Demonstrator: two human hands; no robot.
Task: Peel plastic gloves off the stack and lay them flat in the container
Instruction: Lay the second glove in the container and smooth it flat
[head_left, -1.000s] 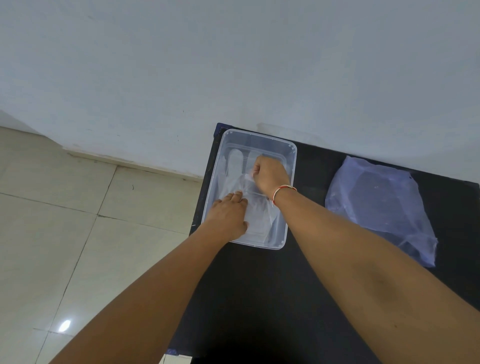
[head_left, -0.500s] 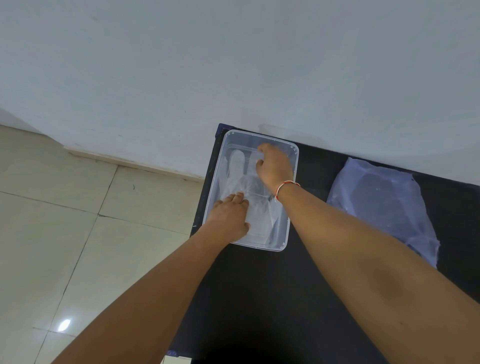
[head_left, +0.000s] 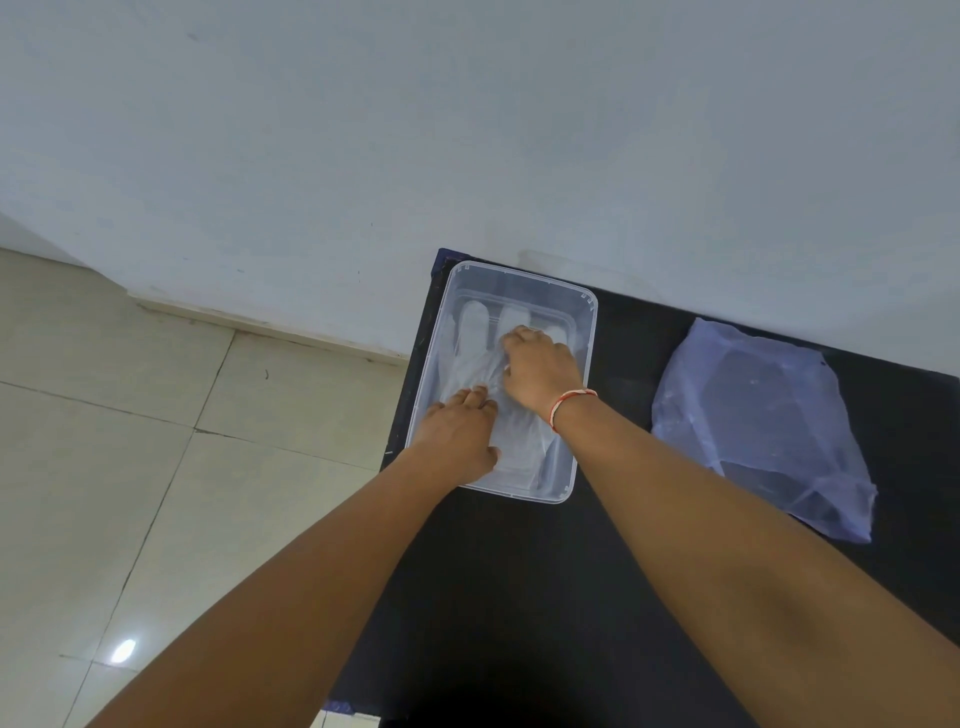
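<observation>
Smoothing of a glove (head_left: 470, 358) inside the container (head_left: 586, 332) is under way; both hands are down in the tub. The left hand (head_left: 457, 431) is laid flat, fingers together and extended, pressing the cuff end of the glove against the floor of the container; nothing is gripped by it. The right hand (head_left: 540, 369) is curled, knuckles up, fingertips bunched on the film near the glove's middle; whether film is pinched or only pushed cannot be told from this view. A red-and-white band (head_left: 571, 402) is seen on the right wrist.

Change noted against the earlier frames: one second ago the right hand was held as a raised fist with film lifted off the pile; half a second ago it was reached toward the far rim; now it is drawn back toward the left hand and lowered onto the glove. The left hand is unchanged in place. Judged from this, the glove has been released into the tub and is being flattened, so this placement is nearly done.

The glove's finger ends are seen lying flat toward the far wall. The stack (head_left: 763, 421), a bluish film packet, lies untouched on the black surface (head_left: 519, 597), well apart to the right of the container
</observation>
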